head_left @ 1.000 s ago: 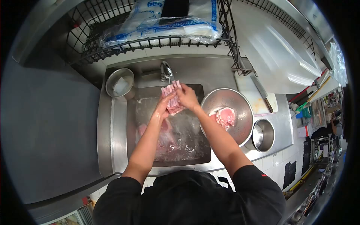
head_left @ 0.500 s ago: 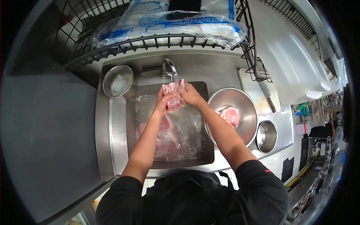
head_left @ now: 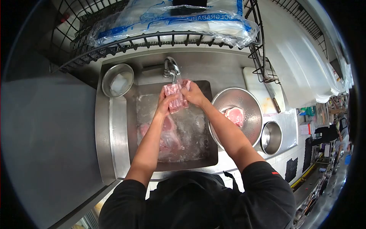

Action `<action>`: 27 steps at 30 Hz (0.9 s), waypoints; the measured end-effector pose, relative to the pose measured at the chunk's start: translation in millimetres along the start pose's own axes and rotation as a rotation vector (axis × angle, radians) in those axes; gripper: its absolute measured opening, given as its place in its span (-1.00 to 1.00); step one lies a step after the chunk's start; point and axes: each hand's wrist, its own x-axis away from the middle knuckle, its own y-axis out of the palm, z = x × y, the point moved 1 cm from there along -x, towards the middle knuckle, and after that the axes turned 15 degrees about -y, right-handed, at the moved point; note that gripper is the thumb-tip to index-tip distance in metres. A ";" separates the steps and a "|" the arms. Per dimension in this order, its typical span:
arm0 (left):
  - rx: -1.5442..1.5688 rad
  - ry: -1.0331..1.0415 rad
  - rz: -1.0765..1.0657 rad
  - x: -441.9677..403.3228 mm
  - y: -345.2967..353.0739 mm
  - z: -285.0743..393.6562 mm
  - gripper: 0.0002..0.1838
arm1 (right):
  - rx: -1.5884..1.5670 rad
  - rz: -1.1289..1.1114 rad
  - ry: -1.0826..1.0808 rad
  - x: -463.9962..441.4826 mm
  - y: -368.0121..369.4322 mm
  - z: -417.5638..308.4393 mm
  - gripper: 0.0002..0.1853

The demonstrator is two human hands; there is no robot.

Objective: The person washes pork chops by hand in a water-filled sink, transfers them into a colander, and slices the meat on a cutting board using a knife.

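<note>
Nearest, some raw meat [head_left: 169, 142] is lying low in the cloudy water of the sink [head_left: 183, 166], so that share is waiting outside the colander [head_left: 252, 110]. Over on the right, pink slices [head_left: 235, 115] are already sitting inside that colander, though how many is impossible to tell. Another portion, the ridged meat [head_left: 171, 91], is being held up between the two, so the work is looking partway through.

Both forearms are reaching forward and converging, the right one passing over the colander's near edge. The left hand [head_left: 163, 106] is cupping the ridged meat from its left side, fingers partly curled with the thumb across the front. The right hand [head_left: 195, 95] is closing its fingers on the upper right edge, bent inward at the wrist. Water is running from the faucet [head_left: 170, 63] right onto the piece.

Out to the right, a metal pot [head_left: 276, 139] is standing beside the colander, and farther up, a knife [head_left: 271, 92] is resting on a white cutting board [head_left: 253, 82]. Beyond the faucet, bagged plastic [head_left: 167, 26] is filling a wire basket [head_left: 133, 44].
</note>
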 end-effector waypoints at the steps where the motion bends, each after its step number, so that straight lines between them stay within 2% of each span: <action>1: -0.001 0.001 -0.004 -1.1 0.2 1.4 -0.55 | -0.095 0.025 0.040 -1.4 -1.1 5.9 -0.62; 7: -0.028 0.032 0.012 -1.5 5.2 7.8 -0.55 | -0.305 0.070 0.135 -7.7 -3.3 5.9 -0.59; 13: 0.027 -0.002 -0.008 -6.6 1.4 4.3 -0.54 | -0.339 0.115 0.238 -10.5 -1.8 -6.1 -0.57; 22: 0.092 0.078 -0.009 -6.8 15.7 7.2 -0.55 | -0.360 0.238 0.333 -23.5 4.9 -7.9 -0.56; 27: 0.147 0.059 -0.030 -8.6 11.0 4.5 -0.61 | -0.318 0.281 0.372 -29.4 8.2 -4.4 -0.55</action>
